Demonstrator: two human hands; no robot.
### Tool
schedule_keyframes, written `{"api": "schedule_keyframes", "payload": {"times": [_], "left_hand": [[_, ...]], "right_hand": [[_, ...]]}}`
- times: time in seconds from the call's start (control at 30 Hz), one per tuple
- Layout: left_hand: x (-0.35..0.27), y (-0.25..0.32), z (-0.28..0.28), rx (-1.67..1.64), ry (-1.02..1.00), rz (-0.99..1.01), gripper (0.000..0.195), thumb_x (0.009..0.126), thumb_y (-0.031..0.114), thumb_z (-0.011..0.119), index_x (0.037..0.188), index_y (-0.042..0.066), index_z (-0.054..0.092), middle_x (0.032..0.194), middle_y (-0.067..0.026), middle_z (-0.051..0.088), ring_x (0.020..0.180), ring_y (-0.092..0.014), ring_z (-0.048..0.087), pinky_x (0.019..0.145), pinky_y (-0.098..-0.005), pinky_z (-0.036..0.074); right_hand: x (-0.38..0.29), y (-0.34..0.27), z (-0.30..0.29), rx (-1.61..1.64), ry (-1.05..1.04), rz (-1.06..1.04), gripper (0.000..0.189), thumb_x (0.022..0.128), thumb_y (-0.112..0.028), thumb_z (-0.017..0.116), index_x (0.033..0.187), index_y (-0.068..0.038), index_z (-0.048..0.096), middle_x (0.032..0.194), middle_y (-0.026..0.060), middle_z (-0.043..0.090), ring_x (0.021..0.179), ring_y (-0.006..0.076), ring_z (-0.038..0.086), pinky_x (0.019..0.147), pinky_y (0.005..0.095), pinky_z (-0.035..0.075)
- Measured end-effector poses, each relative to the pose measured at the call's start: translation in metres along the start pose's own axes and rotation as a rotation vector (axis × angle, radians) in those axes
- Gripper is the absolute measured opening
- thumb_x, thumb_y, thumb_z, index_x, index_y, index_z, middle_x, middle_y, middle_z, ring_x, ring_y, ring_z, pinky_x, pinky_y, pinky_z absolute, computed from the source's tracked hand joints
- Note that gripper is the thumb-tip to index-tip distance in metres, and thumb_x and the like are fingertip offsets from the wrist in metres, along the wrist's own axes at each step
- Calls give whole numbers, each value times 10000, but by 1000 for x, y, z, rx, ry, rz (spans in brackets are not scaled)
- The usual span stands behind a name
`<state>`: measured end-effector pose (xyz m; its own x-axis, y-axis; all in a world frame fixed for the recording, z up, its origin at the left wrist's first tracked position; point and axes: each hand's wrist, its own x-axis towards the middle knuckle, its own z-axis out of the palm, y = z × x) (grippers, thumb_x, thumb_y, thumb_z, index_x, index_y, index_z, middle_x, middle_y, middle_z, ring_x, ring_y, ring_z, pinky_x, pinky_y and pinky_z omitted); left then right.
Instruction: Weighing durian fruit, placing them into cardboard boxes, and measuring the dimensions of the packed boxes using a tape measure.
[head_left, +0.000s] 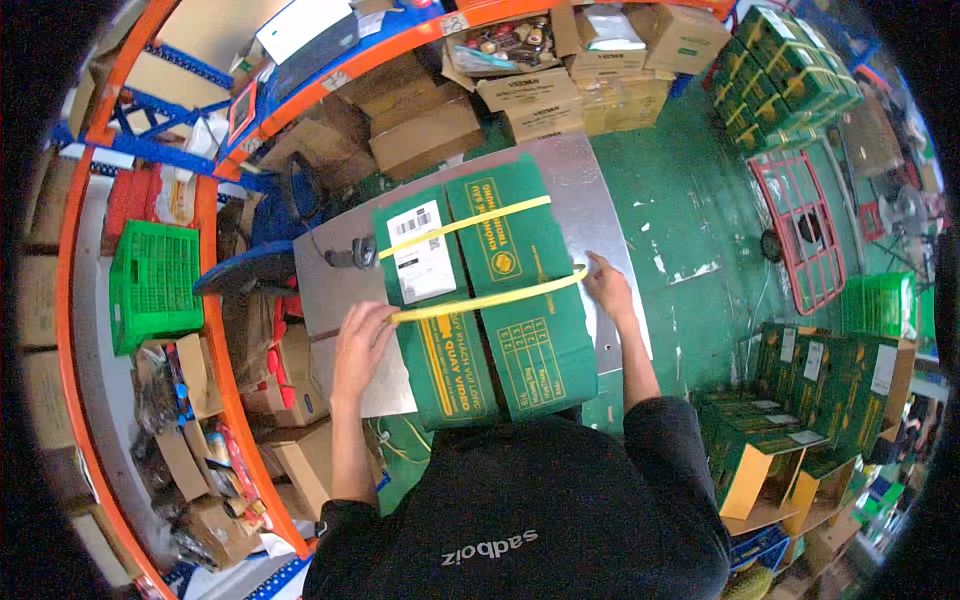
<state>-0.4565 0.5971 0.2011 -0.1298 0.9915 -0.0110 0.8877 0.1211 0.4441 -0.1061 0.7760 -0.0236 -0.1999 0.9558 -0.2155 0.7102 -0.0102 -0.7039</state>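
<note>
A green cardboard carton (517, 352) with yellow print lies on the metal tabletop (349, 375) in front of me. A dark seam runs between its top flaps. One yellow strap (480, 223) crosses the far part of the carton, partly over a white shipping label (424, 266). A second yellow strap (487, 302) spans the carton nearer to me. My left hand (365, 341) holds this nearer strap at the carton's left edge. At the right edge, my right hand (609, 289) has its other side between thumb and fingers.
A black handheld scanner (354, 255) lies left of the carton. Orange shelving (214, 330) with a green crate (156, 285) borders the left. Brown cartons (427, 135) stand beyond the table. Rightward are a red trolley (796, 229), stacked green cartons (784, 82) and open ones (780, 427).
</note>
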Motion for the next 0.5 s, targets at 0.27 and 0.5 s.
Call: {"api": "schedule_keyframes", "payload": {"times": [0.27, 0.5], "left_hand": [[-26, -18, 10, -15, 158, -122, 227, 853, 110, 617, 1064, 27, 629, 1102, -115, 573, 1065, -312, 534, 982, -372, 390], [-74, -60, 95, -510, 90, -381, 509, 954, 273, 522, 1381, 25, 400, 1374, -174, 442, 1291, -277, 402, 1094, -366, 272]], "right_hand": [[-56, 40, -27, 410, -12, 64, 354, 942, -225, 535, 1220, -10, 572, 889, 72, 668, 774, 113, 600, 642, 258, 489], [-84, -55, -73, 719, 135, -14, 559, 948, -364, 495, 1409, -69, 377, 1411, 150, 402, 1294, 245, 385, 1052, 373, 323]]}}
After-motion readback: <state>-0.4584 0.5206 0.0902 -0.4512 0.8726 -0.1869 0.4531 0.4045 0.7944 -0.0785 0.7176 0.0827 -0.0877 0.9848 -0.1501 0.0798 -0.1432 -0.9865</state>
